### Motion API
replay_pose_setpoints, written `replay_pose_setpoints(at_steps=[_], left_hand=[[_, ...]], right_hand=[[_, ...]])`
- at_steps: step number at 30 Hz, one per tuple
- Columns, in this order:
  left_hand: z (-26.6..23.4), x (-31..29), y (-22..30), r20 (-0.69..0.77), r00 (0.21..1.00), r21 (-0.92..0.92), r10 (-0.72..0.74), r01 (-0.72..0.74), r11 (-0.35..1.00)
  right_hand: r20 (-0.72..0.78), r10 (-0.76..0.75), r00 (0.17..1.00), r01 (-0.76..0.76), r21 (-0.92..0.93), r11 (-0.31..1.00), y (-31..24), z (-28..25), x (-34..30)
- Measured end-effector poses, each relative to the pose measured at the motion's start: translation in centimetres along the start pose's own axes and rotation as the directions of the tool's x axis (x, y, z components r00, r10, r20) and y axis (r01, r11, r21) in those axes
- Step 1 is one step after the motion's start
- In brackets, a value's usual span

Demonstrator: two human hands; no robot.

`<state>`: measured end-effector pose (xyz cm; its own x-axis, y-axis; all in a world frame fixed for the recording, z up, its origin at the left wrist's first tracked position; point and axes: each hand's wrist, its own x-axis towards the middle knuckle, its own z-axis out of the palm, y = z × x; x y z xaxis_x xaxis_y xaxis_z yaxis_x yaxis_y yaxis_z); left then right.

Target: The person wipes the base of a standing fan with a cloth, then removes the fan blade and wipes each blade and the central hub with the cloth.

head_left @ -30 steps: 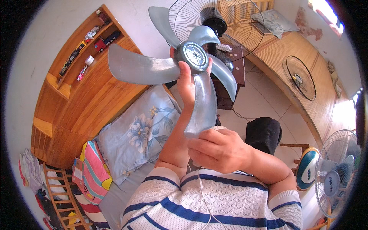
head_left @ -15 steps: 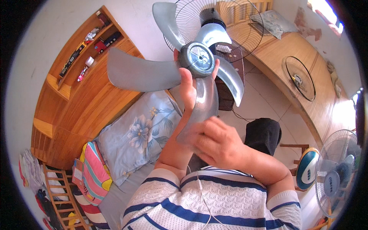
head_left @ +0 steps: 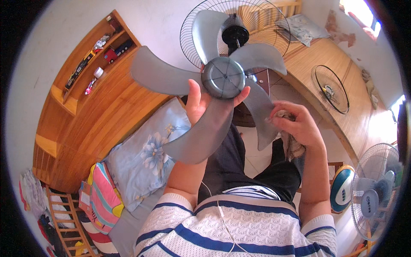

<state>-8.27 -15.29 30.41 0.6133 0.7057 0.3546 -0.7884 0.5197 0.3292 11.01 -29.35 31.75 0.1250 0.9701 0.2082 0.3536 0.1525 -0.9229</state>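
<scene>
A grey, translucent five-bladed fan blade (head_left: 222,79) is held up in front of me. My left hand (head_left: 199,105) supports it from underneath at the hub, with the thumb on one side and fingertips showing on the other. Pinched in my right hand (head_left: 299,122) is a crumpled brownish cloth (head_left: 294,147), which hangs below the fingers. That hand is at the outer edge of the lower right blade, where the cloth seems to touch it. Behind the blades stands a fan's black motor and round rear wire guard (head_left: 274,32).
A round black front guard (head_left: 329,89) lies on the wooden bed board (head_left: 299,81) to the right. Another standing fan (head_left: 370,201) is at the lower right. On the left are a blue flowered pillow (head_left: 145,145) and a wooden headboard shelf (head_left: 98,111) with toys.
The fan blade has turned and tilted in my left hand. My right hand has moved right, from the lower blade to the lower right one, and the cloth now shows in it.
</scene>
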Motion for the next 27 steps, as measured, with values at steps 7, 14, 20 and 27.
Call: replay_pose_setpoints(at_steps=[7, 14, 20, 27], left_hand=[[-1.1, -0.9, 2.9, 0.163, 0.952, 0.206, -0.258, 0.223, 0.953], [-2.8, 1.3, 2.3, 0.164, 0.978, 0.075, -0.129, 0.118, 0.99], [-3.6, 1.0, 0.1, 0.101, 0.993, 0.007, -0.054, 0.053, 0.999], [-4.8, 0.9, -0.4, 0.204, 0.979, 0.438, -0.018, -0.075, 0.896]], right_hand=[[0.273, 0.18, 0.945, -0.207, 0.075, 0.975, 1.1, 1.2, -0.2], [0.273, 0.242, 0.931, -0.338, 0.398, 0.853, 0.5, 5.6, -0.6], [0.237, 0.285, 0.929, -0.371, 0.578, 0.727, 0.2, 8.4, -0.5], [0.266, 0.316, 0.911, -0.409, 0.465, 0.786, 0.0, 9.6, -0.2]])
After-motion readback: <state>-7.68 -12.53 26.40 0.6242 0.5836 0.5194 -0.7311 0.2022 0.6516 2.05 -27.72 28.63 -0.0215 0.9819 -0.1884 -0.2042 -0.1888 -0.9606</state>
